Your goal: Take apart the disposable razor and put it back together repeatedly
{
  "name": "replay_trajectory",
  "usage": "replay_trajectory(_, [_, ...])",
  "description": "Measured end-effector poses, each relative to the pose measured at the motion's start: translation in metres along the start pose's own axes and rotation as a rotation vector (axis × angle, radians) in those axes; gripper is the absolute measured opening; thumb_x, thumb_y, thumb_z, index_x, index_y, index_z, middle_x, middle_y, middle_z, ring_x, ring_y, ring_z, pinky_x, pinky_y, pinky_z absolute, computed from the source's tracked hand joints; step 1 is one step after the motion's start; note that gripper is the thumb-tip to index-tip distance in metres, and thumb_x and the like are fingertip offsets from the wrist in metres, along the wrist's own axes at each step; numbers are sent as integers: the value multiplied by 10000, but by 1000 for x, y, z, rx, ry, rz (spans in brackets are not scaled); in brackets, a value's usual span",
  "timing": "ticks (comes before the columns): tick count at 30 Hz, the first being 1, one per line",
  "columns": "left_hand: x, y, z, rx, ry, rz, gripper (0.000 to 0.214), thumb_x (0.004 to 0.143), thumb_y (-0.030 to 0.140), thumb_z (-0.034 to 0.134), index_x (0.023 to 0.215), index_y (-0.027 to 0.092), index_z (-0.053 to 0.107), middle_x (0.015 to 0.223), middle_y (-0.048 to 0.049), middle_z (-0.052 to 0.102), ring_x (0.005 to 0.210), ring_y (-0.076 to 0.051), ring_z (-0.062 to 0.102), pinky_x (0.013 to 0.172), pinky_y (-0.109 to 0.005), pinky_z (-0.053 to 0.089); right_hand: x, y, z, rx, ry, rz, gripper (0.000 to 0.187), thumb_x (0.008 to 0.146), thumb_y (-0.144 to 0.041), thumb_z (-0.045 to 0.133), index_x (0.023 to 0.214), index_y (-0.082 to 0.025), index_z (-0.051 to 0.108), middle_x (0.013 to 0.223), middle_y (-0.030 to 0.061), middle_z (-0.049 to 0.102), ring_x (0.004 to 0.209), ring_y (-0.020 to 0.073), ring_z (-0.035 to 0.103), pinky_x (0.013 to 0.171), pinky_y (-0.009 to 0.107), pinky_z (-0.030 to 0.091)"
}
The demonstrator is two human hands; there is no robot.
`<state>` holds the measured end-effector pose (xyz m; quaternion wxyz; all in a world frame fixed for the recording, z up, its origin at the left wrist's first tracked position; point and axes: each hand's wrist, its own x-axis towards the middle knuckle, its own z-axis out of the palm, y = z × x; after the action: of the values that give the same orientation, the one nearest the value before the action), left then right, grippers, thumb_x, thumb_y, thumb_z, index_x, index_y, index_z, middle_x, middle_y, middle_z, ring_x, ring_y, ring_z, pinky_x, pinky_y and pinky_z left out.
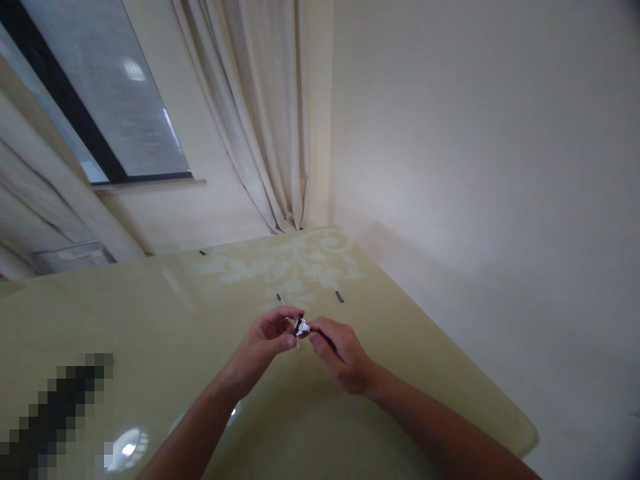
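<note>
In front of me, above the table, my two hands meet at a small razor-like tool (304,327) with a black bar across its head, a shiny white-silver neck and a dark handle. My left hand (270,339) pinches the black bar between thumb and fingertips. The dark handle lies in the closed fingers of my right hand (345,353). Just behind my left fingers a thin white stick with a dark end (279,297) rests on the table, partly hidden by the hand. Beyond my right hand lies a short dark bar (339,297).
The glossy yellow-green table (425,400) has a white floral pattern at its far corner. A small dark piece (202,253) lies near the far edge. A blurred-out dark shape (60,413) is at left. Curtains (260,120), a window and a wall (480,167) border the table.
</note>
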<state>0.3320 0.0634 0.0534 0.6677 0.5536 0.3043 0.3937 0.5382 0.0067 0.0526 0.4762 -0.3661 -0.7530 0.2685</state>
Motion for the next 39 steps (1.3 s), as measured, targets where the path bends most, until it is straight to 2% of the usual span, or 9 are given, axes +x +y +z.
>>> replay_trajectory(7, [-1, -1, 0, 35, 52, 45, 453, 654, 330, 968, 1072, 244, 818, 843, -10, 697, 779, -159, 590, 752, -279, 450, 2, -2, 0, 20, 9, -2, 276, 1096, -366, 443, 1066, -211, 670, 858, 27, 628, 761, 174, 564, 748, 289, 432])
replay_trajectory(18, [-1, 5, 3, 44, 72, 109, 391, 633, 277, 982, 1001, 271, 851, 878, 2, 641, 729, -123, 521, 680, -244, 429, 1, -3, 0, 15, 23, -12, 276, 1099, -363, 446, 1019, -205, 658, 810, 22, 582, 729, 170, 527, 722, 288, 415])
replay_trajectory(23, [-2, 10, 9, 50, 88, 162, 372, 613, 263, 987, 964, 256, 863, 899, -9, 622, 719, -111, 513, 646, -229, 427, 2, -4, 1, 63, 20, -2, 313, 1101, -375, 447, 902, -199, 613, 758, 0, 538, 688, 153, 496, 695, 277, 397])
replay_trajectory(28, [-2, 9, 15, 43, 113, 133, 357, 626, 261, 973, 966, 257, 865, 901, -7, 628, 737, -111, 537, 671, -237, 455, 2, -2, 4, 102, 54, 24, 334, 1097, -355, 471, 826, -196, 584, 726, -12, 524, 665, 139, 484, 680, 266, 383])
replay_trajectory(32, [-3, 13, 15, 69, 113, 101, 374, 621, 276, 976, 973, 239, 856, 827, 5, 624, 718, -113, 544, 672, -239, 463, 2, -2, 0, 101, 53, 20, 309, 1086, -347, 496, 860, -187, 634, 738, -2, 560, 676, 143, 514, 681, 266, 393])
replay_trajectory(35, [-4, 18, 12, 126, 68, 58, 421, 658, 300, 962, 1048, 219, 825, 738, 19, 611, 699, -117, 545, 660, -232, 449, 4, -3, -3, 106, 50, 20, 282, 1075, -347, 520, 905, -184, 676, 752, 6, 598, 693, 150, 548, 691, 266, 411])
replay_trajectory(39, [-3, 19, 9, 200, 30, 47, 510, 684, 313, 943, 1157, 214, 779, 726, 27, 605, 697, -124, 539, 651, -233, 441, 5, -3, -5, 103, 57, 39, 282, 1071, -353, 525, 925, -181, 694, 757, 12, 619, 695, 153, 566, 690, 266, 425])
